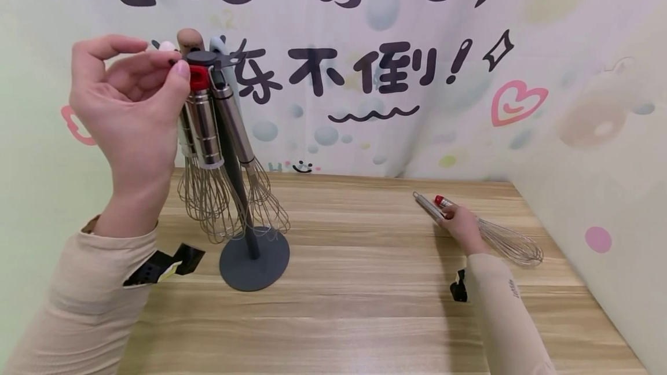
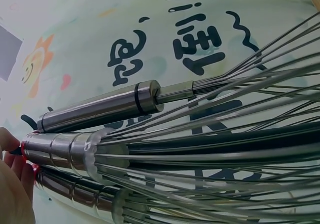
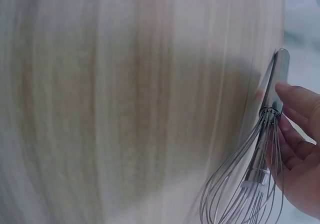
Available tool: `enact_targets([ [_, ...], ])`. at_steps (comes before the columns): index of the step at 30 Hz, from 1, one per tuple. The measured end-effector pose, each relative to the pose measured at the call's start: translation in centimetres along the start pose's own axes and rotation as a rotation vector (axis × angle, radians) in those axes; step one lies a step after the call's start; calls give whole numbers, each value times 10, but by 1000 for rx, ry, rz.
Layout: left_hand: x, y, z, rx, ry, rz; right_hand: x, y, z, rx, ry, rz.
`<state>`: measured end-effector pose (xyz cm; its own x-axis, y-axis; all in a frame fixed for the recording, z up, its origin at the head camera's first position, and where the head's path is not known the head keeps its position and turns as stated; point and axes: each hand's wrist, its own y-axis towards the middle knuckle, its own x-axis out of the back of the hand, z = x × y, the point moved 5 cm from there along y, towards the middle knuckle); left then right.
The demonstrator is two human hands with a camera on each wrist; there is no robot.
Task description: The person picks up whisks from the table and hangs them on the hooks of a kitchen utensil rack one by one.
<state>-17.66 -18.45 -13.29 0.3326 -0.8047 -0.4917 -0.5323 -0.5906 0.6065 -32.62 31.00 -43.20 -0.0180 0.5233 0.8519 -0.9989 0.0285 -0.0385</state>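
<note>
Hanging seems the step in hand: at upper left the left hand (image 1: 130, 103) pinches a red-capped whisk (image 1: 202, 123) at the grey stand's (image 1: 253, 259) hook; at lower right the right hand (image 1: 461, 225) curls around two loose whisks (image 1: 508, 242) on the table (image 1: 365, 305) — lifting one up there likely follows.

The scene is viewed from head height, looking forward and down across the wooden table (image 1: 365, 282) toward the printed wall. The hanging whisks (image 2: 165, 149) are seen at very close range by the left wrist camera, and are shared with the head view. The tabletop and a lying whisk (image 3: 250, 184) are framed closely from the right wrist.
</note>
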Motion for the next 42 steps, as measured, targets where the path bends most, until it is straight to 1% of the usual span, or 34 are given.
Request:
enact_targets([
  [7,2,1,0,2,-16,-12,-2,-2,-1,-7,-35,-1],
  [13,3,2,0,11,-26,-20,-1,-5,8,9,-57,-28],
  [17,3,2,0,10,-31,-13,2,-4,16,-1,-15,-49],
  [20,3,2,1,6,-38,-13,6,-2,23,9,17,-66],
  [21,4,2,1,-10,-22,-8,7,-1,27,16,24,-71],
  [22,4,2,0,-25,-6,-2,9,-1,31,26,28,-77],
  [26,4,3,1,-9,-21,-12,14,0,51,70,61,-91],
  [27,4,2,1,-4,-23,-17,16,0,57,80,67,-92],
  [29,5,2,1,35,-62,-45,18,0,70,112,91,-104],
  [30,5,2,1,37,-63,-52,19,-1,77,123,102,-104],
  [34,5,0,0,36,-67,-74,25,-4,106,170,161,-109],
  [38,6,1,0,32,-71,-71,32,-10,135,206,207,-109],
  [39,6,1,0,17,-59,-67,34,-12,143,216,223,-108],
  [42,7,3,1,10,-56,-73,39,-19,166,248,256,-107],
])
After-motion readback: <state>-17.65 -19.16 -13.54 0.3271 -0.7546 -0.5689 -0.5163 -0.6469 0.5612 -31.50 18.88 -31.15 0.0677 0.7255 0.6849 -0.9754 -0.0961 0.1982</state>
